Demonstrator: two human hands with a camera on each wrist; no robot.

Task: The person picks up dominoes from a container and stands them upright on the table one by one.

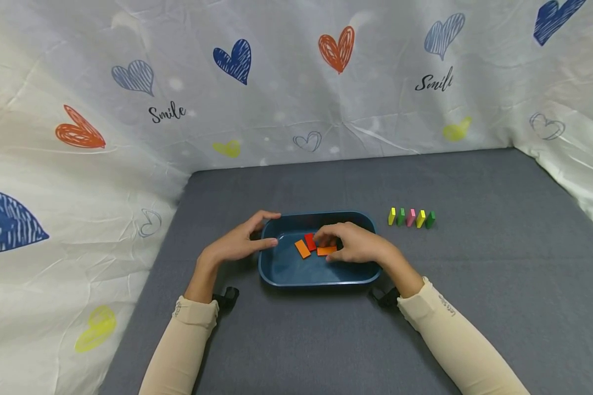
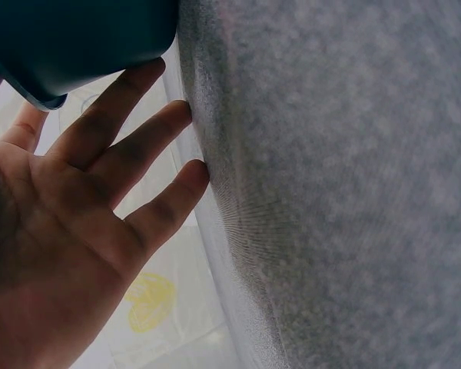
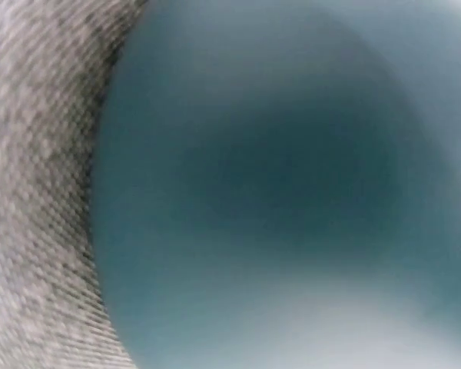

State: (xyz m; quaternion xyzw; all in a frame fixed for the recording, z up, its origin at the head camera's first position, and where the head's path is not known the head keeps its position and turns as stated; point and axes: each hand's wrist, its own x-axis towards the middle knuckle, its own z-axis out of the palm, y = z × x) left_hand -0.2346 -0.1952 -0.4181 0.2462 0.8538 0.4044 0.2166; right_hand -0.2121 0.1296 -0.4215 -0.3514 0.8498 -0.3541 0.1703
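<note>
- Hands worked at a dark blue tray (image 1: 277, 271) that sat on the grey cloth-covered table (image 1: 474, 307), near its middle, as I watched from the head view.
- My feed showed the left hand (image 1: 239, 242) resting against the tray's left rim, fingers straight and spread; in the left wrist view those fingers (image 2: 119, 104) lay open, with the tray (image 2: 77, 38) just above them and the grey table (image 2: 338, 184) alongside.
- I saw the right hand (image 1: 356, 242) reaching down inside the tray, its fingers curled over the blocks; whether it actually pinched one I could not tell.
- Three flat blocks lay on the tray floor: an orange block (image 1: 302, 248) toward the left, a red block (image 1: 310, 241) touching it, and a second orange block (image 1: 326, 250) right under the right hand's fingertips.
- I got only a blur of the blue tray (image 3: 292, 184) and grey cloth from the right wrist view.
- Five small blocks (image 1: 411, 218) stood upright in a row on the table to the right of the tray, apart from it: yellow, green, pink, yellow, green.
</note>
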